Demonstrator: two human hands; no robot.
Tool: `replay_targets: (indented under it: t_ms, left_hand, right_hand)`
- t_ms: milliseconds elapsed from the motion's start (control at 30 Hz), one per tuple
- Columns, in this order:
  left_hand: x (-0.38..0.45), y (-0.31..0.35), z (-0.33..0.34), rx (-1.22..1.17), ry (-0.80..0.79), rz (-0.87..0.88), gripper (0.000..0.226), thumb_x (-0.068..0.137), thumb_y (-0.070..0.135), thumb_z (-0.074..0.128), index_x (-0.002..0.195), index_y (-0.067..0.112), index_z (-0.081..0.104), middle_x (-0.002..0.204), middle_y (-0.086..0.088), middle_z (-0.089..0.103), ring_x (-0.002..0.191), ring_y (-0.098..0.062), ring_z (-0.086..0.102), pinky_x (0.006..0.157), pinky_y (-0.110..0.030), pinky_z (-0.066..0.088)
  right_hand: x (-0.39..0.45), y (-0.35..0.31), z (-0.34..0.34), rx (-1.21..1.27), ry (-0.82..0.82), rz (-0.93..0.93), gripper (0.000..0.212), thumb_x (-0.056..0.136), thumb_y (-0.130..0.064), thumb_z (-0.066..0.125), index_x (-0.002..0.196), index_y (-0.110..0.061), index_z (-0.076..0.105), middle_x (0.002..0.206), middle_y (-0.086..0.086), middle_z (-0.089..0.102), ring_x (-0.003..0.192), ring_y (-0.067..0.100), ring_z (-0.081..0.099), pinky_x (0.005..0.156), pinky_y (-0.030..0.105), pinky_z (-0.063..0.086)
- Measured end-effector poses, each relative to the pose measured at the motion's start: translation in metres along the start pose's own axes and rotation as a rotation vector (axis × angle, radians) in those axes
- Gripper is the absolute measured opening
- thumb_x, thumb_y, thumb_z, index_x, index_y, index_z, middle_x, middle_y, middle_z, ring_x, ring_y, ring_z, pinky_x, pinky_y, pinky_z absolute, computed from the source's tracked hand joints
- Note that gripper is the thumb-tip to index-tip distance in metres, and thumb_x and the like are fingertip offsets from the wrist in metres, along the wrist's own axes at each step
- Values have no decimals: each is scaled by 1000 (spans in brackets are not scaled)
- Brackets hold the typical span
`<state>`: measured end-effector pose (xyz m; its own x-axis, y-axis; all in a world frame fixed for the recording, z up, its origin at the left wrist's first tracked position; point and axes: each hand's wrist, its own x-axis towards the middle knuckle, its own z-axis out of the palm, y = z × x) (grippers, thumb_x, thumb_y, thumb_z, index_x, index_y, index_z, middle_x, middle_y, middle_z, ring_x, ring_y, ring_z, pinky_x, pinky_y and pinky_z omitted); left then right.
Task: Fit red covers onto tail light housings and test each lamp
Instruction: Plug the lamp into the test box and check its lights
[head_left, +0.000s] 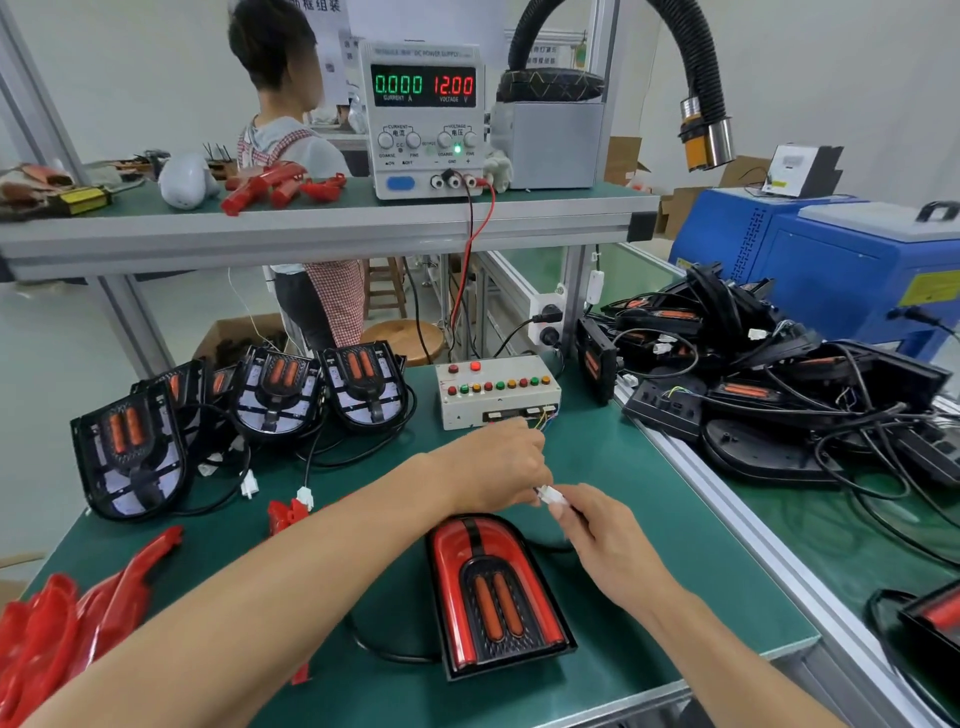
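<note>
A tail light (496, 592) with its red cover fitted lies flat on the green mat (675, 561) in front of me, unlit. Just above it, my left hand (493, 462) and my right hand (608, 540) meet at a small white connector (549, 496), each pinching one side of it. The wires from the connector's left side run toward the beige test box (496, 392) with coloured buttons. Several uncovered black housings (275, 395) stand at the left. Loose red covers (78, 613) lie at the near left.
A DC power supply (425, 119) on the upper shelf reads 0.000 A and 12.00 V. A heap of black housings with cables (769, 374) fills the right bench. A blue machine (841, 260) stands behind it. A person (301, 171) works beyond the shelf.
</note>
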<state>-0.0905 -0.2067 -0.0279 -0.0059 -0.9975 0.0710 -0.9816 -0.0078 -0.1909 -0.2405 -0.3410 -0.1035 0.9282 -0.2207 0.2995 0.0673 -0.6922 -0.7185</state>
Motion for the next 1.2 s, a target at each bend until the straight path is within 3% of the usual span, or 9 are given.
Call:
replay_targets:
  t_ms: [167,300,500,600,867,967,1033,1100,1200]
  left_hand:
    - [1,0,-2,34,22,-23,29,100,45,59,106,21,74,95,5,72,103,-18,54,83,-30,28]
    - [1,3,-2,-83,3,6,26,98,33,66,96,9,75,87,-6,72,97,-26,57,84,-36,42]
    - [-2,4,-4,-168,27,41,25,96,25,70,88,2,73,78,-11,69,91,-29,55,81,-37,44]
    - [-3,5,-3,-187,37,35,24,97,24,69,87,2,72,79,-11,69,92,-28,54,81,-35,42]
    - [-8,11,8,-214,22,8,24,100,24,65,90,2,72,82,-11,70,93,-27,52,83,-36,43]
    - [-14,11,15,-213,41,-19,24,98,24,67,89,2,73,80,-11,70,92,-29,54,82,-36,43]
    - [-18,13,22,-173,26,-65,27,100,28,64,95,4,74,86,-9,72,97,-30,56,84,-36,41]
    - [-21,14,29,-120,7,-144,33,101,39,59,109,10,73,99,-4,73,107,-25,55,86,-35,39]
    - [-26,16,35,-127,52,-249,43,99,53,55,126,22,67,112,5,70,115,-17,50,92,-34,38]
  right_hand:
    - [1,1,-4,-26,13,1,36,106,-41,40,83,-67,50,82,-20,56,72,7,51,63,18,39]
    - [-3,3,1,-24,34,21,26,100,-55,35,86,-68,52,81,-16,57,73,8,53,64,19,41]
    - [-6,9,6,-13,48,46,24,105,-39,45,91,-36,64,74,-5,59,72,13,55,61,20,41]
    - [-7,10,7,-23,62,34,35,105,-44,42,87,-23,63,71,-3,59,68,13,54,59,21,40]
    - [-12,9,10,-26,34,23,29,106,-39,45,79,-44,54,72,-11,55,66,10,51,60,20,39]
    - [-11,13,6,-60,-80,-6,35,103,-56,37,90,-35,62,73,-10,53,70,10,50,64,22,40]
    - [-7,14,0,-78,-156,-21,52,99,-69,32,91,-30,66,75,-10,54,73,9,52,68,20,41]
    - [6,17,-9,47,-102,65,59,99,-69,34,81,-25,69,76,-13,61,73,4,56,71,18,42]
    - [36,28,-16,57,93,222,33,105,-38,50,97,-22,77,80,-12,68,80,6,62,78,23,43]
